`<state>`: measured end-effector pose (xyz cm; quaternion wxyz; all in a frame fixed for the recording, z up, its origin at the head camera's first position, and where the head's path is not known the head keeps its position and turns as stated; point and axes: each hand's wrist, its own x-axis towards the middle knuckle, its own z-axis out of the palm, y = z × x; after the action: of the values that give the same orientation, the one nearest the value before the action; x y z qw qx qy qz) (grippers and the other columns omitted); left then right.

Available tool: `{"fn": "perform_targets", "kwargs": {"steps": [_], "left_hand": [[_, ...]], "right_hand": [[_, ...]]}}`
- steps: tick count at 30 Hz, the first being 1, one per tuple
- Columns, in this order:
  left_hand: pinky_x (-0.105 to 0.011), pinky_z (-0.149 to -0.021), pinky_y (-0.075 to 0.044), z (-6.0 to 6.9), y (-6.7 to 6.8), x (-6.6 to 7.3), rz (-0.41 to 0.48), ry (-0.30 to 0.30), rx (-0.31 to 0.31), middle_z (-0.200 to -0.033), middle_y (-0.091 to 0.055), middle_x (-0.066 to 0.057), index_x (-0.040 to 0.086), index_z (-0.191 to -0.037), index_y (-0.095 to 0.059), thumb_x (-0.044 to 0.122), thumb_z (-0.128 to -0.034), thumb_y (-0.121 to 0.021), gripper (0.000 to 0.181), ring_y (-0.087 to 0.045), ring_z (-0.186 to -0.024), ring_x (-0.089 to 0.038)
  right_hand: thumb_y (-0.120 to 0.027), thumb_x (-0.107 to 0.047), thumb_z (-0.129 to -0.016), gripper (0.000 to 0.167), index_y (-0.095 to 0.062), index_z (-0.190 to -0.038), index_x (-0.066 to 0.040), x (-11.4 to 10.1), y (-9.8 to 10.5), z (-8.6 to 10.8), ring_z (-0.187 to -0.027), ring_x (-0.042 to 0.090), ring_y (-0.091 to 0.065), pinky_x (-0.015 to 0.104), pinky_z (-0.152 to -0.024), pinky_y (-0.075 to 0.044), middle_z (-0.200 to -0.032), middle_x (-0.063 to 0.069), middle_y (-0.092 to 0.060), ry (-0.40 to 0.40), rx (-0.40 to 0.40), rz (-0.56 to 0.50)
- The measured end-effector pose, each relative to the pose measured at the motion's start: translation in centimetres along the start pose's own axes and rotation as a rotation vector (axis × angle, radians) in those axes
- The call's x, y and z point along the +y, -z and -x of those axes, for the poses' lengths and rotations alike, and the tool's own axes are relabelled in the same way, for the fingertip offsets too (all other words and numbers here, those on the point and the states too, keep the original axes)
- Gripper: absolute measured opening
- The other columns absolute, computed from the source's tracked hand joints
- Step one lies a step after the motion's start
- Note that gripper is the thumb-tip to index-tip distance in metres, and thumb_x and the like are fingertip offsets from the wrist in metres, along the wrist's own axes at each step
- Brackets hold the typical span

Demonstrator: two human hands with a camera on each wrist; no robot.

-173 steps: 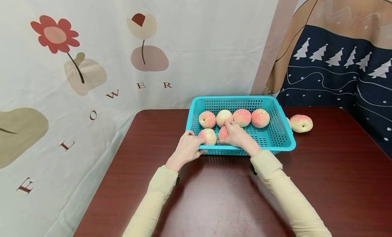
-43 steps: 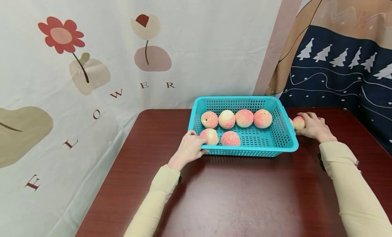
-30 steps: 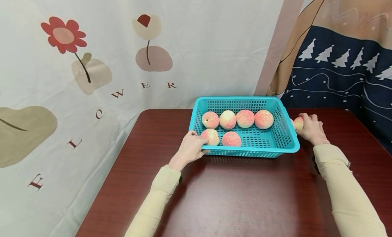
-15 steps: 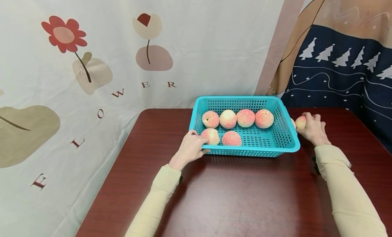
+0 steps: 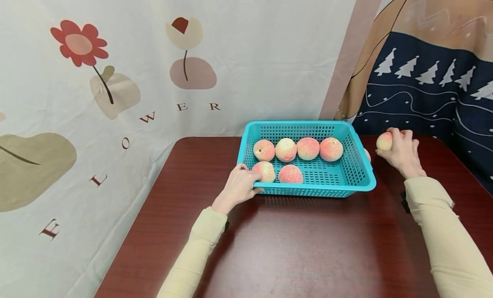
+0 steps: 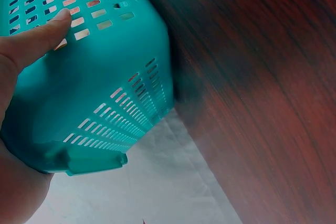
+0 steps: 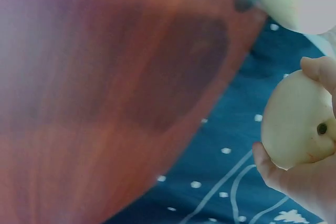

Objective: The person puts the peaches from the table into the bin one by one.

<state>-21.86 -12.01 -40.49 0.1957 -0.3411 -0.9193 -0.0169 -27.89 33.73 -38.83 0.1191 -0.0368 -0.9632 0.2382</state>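
My left hand (image 5: 239,186) grips the front left corner of a turquoise plastic basket (image 5: 327,190). In the left wrist view, its thumb (image 6: 50,30) presses on the perforated wall. Inside the basket lie several pink and cream peaches: a row along the back and two in front, a pale one (image 5: 264,171) by my left fingers and a redder one (image 5: 290,174). To the right of the basket, my right hand (image 5: 402,154) holds a peach (image 5: 384,141) up off the table, between thumb and fingers. Another peach (image 5: 367,155) sits against the basket's right side, mostly hidden by it.
The basket stands on a dark red-brown wooden table (image 5: 308,238), near its back edge. Behind hangs a pale cloth with flower prints (image 5: 269,54). A navy cloth with white trees (image 5: 416,101) hangs at the right, past the table's far edge.
My right hand had left the front peach in the basket and moved to a peach outside on the right. It now lifts that peach up and rightward. My left hand keeps its grip.
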Motion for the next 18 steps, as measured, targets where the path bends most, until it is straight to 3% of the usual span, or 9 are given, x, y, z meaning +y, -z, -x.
{"fn": "perform_targets", "kwargs": {"steps": [9, 18], "left_hand": [[-0.031, -0.085, -0.041, 0.0, 0.0, -0.1, -0.004, 0.002, 0.003, -0.048, -0.048, 0.008, 0.02, -0.062, -0.049, 0.039, -0.0748, -0.079, 0.038, -0.05, -0.05, -0.006], [-0.03, -0.084, -0.04, 0.0, 0.0, 0.0, -0.003, 0.005, 0.002, -0.047, -0.045, 0.007, 0.02, -0.061, -0.047, 0.039, -0.0747, -0.079, 0.04, -0.049, -0.048, -0.006]], "right_hand": [[-0.067, -0.011, -0.08, 0.065, -0.034, -0.135, 0.002, -3.5, 1.8, -0.3, -0.111, 0.056, -0.027, 0.063, -0.081, -0.03, -0.134, 0.039, -0.025, 0.096, 0.069, -0.037], [-0.072, -0.011, -0.079, 0.065, -0.038, -0.133, 0.001, -8.0, 1.9, 0.8, -0.112, 0.052, -0.03, 0.062, -0.081, -0.031, -0.132, 0.036, -0.029, 0.233, 0.053, -0.064]]}}
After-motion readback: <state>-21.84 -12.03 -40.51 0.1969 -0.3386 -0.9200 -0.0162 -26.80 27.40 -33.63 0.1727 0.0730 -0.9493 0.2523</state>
